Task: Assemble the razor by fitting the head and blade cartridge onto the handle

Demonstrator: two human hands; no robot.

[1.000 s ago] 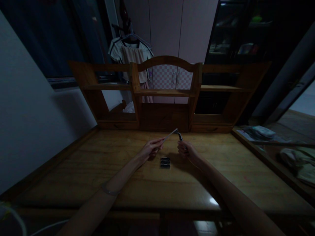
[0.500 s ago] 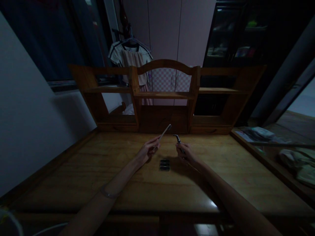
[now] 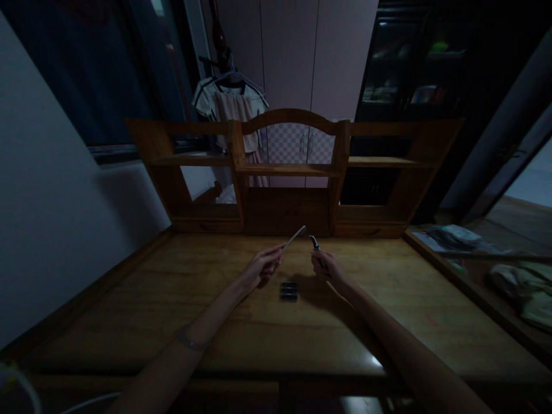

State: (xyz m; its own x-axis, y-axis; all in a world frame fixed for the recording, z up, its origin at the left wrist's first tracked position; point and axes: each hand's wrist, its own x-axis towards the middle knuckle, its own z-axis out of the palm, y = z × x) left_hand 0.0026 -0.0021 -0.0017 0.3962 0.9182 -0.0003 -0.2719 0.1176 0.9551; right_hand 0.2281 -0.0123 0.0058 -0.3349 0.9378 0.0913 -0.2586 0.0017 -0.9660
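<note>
My left hand (image 3: 264,267) is closed around a pale, slim toothbrush (image 3: 294,238), its head pointing up and to the right. In my right hand (image 3: 325,267) is a dark-handled tool with a thin bent tip (image 3: 315,242); I cannot make out its exact kind. The bent tip is close to the toothbrush head, and whether they touch is not clear. On the table between and below my hands lies a small dark block of three side-by-side bars (image 3: 288,291), touched by neither hand.
The wooden table (image 3: 172,299) carries a shelf unit (image 3: 288,169) along its far edge. A raised wooden edge (image 3: 452,276) runs down the right side, with bags and cloth (image 3: 517,293) beyond it. A wall (image 3: 56,201) stands at left. The room is dim.
The toothbrush has tilted lower and moved right, bringing its head near the bent tip. My right hand has shifted slightly right. The dark block stays in place.
</note>
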